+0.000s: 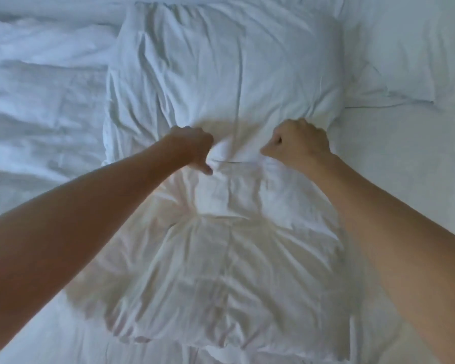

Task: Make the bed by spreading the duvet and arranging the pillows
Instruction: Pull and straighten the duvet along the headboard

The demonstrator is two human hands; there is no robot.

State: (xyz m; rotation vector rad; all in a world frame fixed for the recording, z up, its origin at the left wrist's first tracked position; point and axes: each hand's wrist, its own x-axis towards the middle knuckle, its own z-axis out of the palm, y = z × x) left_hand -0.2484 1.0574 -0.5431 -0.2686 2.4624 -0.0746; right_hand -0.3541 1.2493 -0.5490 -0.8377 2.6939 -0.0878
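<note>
left hand (192, 148): fingers curled down into the white fabric, thumb pointing toward the camera; it grips a bunched fold of the near pillow (221, 258) at that pillow's far edge; right hand (298, 144): closed into a fist, knuckles up, thumb tucked at the inner side; it grips the cloth where the near pillow meets the far pillow (221, 64) (which of the two cases the fingers hold cannot be told, since the fingertips are buried in the folds); both forearms reach in from the bottom corners and are bare; between the two hands a small ridge of cloth stands up, with creases fanning out from each grip

near pillow: white, heavily wrinkled, lying lengthwise below the hands and filling the centre and lower part of the view; its lower edge is blurred; far pillow: white, plump, lying directly beyond the hands, its near edge touching the near pillow; third pillow (410, 56): white, smoother, at the upper right, just beside the far pillow and overlapping its right corner

duvet (37, 106): white, rumpled in loose waves, heaped along the left side of the bed, touching the left edge of the far pillow; sheet (394, 158): white, flat, exposed to the right of the pillows and the right forearm
</note>
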